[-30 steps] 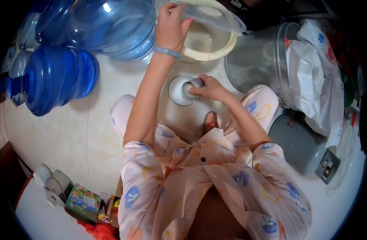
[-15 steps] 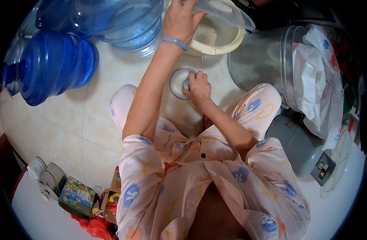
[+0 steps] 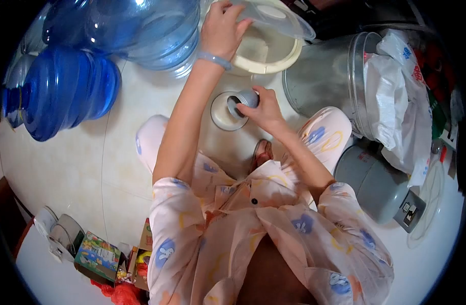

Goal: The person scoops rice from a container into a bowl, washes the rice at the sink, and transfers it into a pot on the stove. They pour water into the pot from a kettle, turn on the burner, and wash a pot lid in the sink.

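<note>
My right hand point(image 3: 266, 110) is closed around a small grey metal cup point(image 3: 249, 97). The cup is tilted, its mouth facing left and down, just over a round, thin-rimmed bowl point(image 3: 220, 122) on the floor between my knees. Something whitish shows in the bowl, too indistinct to name. Farther out, my left hand point(image 3: 222, 31) grips the near edge of a translucent lid point(image 3: 284, 18), with its fingertips partly hidden. The lid is raised at a slant over a cream bucket point(image 3: 273, 66); its pale inside shows below the lid.
Large blue water bottles point(image 3: 65, 91) lie and stand at the left. A metal drum point(image 3: 319, 81) with white plastic bags point(image 3: 388, 91) is to the right, a grey gas cylinder point(image 3: 370, 178) below it. Boxes point(image 3: 98, 256) and a red bag point(image 3: 122, 294) sit at lower left.
My right hand has lifted the cup slightly and turned it, so its mouth now shows. My left hand stays at the lid. The whole view has shifted a little.
</note>
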The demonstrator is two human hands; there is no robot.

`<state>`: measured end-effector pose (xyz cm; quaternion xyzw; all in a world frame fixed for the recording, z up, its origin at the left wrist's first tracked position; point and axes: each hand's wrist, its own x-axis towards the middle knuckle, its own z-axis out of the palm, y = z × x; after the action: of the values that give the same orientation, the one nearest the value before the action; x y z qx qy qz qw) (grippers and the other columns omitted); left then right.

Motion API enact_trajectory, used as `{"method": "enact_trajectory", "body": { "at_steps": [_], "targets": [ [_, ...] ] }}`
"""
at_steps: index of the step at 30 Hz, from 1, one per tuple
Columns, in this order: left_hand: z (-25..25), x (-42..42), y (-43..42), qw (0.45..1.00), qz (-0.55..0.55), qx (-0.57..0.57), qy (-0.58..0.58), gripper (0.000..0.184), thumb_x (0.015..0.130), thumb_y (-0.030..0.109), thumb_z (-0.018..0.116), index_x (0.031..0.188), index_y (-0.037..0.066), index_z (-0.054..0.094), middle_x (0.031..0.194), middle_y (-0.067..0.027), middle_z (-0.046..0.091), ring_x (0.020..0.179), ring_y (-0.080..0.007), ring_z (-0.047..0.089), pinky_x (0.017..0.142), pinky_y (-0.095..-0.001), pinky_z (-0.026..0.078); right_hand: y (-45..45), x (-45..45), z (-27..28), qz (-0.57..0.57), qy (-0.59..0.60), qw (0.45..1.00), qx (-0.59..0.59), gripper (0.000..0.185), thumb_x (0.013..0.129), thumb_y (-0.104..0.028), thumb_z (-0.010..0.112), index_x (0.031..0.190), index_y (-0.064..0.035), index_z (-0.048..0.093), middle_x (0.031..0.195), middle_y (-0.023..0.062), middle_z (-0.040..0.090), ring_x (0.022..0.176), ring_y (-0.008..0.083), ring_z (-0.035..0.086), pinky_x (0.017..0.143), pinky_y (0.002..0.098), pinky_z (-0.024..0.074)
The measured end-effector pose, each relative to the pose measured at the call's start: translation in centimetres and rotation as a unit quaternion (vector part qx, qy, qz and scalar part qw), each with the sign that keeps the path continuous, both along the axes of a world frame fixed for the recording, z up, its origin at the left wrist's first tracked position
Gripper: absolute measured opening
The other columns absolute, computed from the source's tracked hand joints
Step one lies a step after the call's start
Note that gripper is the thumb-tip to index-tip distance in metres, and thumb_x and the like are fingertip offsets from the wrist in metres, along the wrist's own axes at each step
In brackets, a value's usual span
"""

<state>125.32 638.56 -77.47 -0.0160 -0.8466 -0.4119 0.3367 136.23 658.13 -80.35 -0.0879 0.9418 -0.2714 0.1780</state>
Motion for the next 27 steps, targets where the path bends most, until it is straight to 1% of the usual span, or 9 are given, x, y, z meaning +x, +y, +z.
{"method": "enact_trajectory", "body": {
  "at_steps": [2, 6, 9, 12, 14, 15, 17, 22, 27],
  "targets": [
    [-0.4, -0.5, 0.0, 1.000, -0.008, -0.008, 0.008, 0.036, 0.077, 0.021, 0.075, 0.110, 0.009, 0.065, 0.113, -0.0195, 0.055, 0.098, -0.0367, 0.058, 0.082, -0.0418, 0.050, 0.9, -2.5, 4.4, -0.029, -0.145, 0.982, -0.122, 0.071, 0.072, -0.034, 0.078, 0.124, 0.0066, 0.053, 0.105, 0.0185, 0.061, 0.092, 0.0231, 0.062, 0.079, 0.0354, 0.0513],
    [0.7, -0.1, 0.2, 1.000, 0.020, -0.021, 0.007, 0.028, 0.082, 0.020, 0.071, 0.108, 0.010, 0.067, 0.106, -0.0138, 0.059, 0.097, -0.0315, 0.059, 0.081, -0.0378, 0.050, 2.4, -7.3, 10.2, -0.076, -0.262, 0.915, -0.296, 0.072, 0.071, -0.036, 0.078, 0.123, 0.0077, 0.053, 0.097, 0.0154, 0.065, 0.080, 0.0220, 0.062, 0.075, 0.0315, 0.0513],
    [1.7, 0.1, 0.4, 1.000, 0.024, -0.016, -0.007, 0.027, 0.082, 0.020, 0.071, 0.108, 0.010, 0.068, 0.106, -0.0142, 0.060, 0.097, -0.0312, 0.060, 0.081, -0.0376, 0.050, 2.5, -11.1, 10.3, -0.044, -0.132, 0.955, -0.263, 0.074, 0.070, -0.039, 0.078, 0.124, 0.0071, 0.054, 0.097, 0.0154, 0.065, 0.075, 0.0223, 0.063, 0.071, 0.0306, 0.0515],
    [2.2, 0.0, 0.5, 1.000, 0.029, 0.000, -0.009, 0.026, 0.082, 0.018, 0.071, 0.107, 0.010, 0.068, 0.104, -0.0142, 0.061, 0.096, -0.0302, 0.060, 0.080, -0.0370, 0.050, 1.7, -15.4, 5.9, 0.051, -0.029, 0.978, -0.202, 0.072, 0.069, -0.038, 0.079, 0.121, 0.0052, 0.056, 0.099, 0.0170, 0.063, 0.086, 0.0231, 0.062, 0.073, 0.0326, 0.0522],
    [2.3, 0.0, 0.7, 1.000, 0.030, 0.007, -0.006, 0.026, 0.082, 0.017, 0.071, 0.107, 0.010, 0.068, 0.103, -0.0141, 0.061, 0.096, -0.0297, 0.060, 0.080, -0.0366, 0.050, 1.2, -17.6, -0.3, 0.160, 0.194, 0.967, 0.050, 0.068, 0.067, -0.038, 0.080, 0.116, 0.0039, 0.059, 0.104, 0.0191, 0.061, 0.101, 0.0273, 0.058, 0.077, 0.0351, 0.0529],
    [2.3, 0.1, 0.7, 0.999, 0.030, 0.006, -0.015, 0.025, 0.082, 0.016, 0.071, 0.106, 0.010, 0.069, 0.101, -0.0135, 0.062, 0.095, -0.0292, 0.060, 0.079, -0.0361, 0.050, 0.3, -18.4, -1.2, 0.159, 0.198, 0.966, 0.048, 0.068, 0.067, -0.038, 0.080, 0.116, 0.0039, 0.059, 0.104, 0.0191, 0.061, 0.101, 0.0273, 0.058, 0.077, 0.0351, 0.0529],
    [2.6, 0.4, 0.9, 0.999, 0.029, 0.001, -0.021, 0.023, 0.082, 0.014, 0.071, 0.105, 0.009, 0.069, 0.100, -0.0129, 0.062, 0.094, -0.0287, 0.061, 0.079, -0.0356, 0.050, -1.3, -19.7, -2.5, 0.292, 0.158, 0.908, 0.255, 0.058, 0.070, -0.033, 0.077, 0.113, 0.0023, 0.061, 0.110, 0.0206, 0.059, 0.113, 0.0311, 0.051, 0.082, 0.0395, 0.0525],
    [3.2, 1.6, 1.8, 1.000, 0.025, -0.009, 0.018, 0.017, 0.082, 0.009, 0.070, 0.099, 0.007, 0.069, 0.098, -0.0106, 0.063, 0.090, -0.0263, 0.061, 0.077, -0.0337, 0.049, -1.3, -24.0, -16.5, 0.227, 0.207, 0.925, 0.223, 0.035, 0.072, -0.018, 0.071, 0.104, -0.0031, 0.068, 0.104, 0.0190, 0.064, 0.098, 0.0329, 0.061, 0.072, 0.0491, 0.0525],
    [4.8, 2.5, 2.1, 0.999, 0.011, -0.014, 0.043, 0.019, 0.079, 0.009, 0.073, 0.097, 0.008, 0.069, 0.100, -0.0103, 0.064, 0.086, -0.0256, 0.062, 0.072, -0.0333, 0.050, -0.2, -21.7, -17.2, 0.203, 0.258, 0.905, 0.270, 0.022, 0.074, -0.011, 0.066, 0.095, -0.0081, 0.072, 0.097, 0.0181, 0.068, 0.081, 0.0366, 0.066, 0.061, 0.0529, 0.0506]
  ]
}}
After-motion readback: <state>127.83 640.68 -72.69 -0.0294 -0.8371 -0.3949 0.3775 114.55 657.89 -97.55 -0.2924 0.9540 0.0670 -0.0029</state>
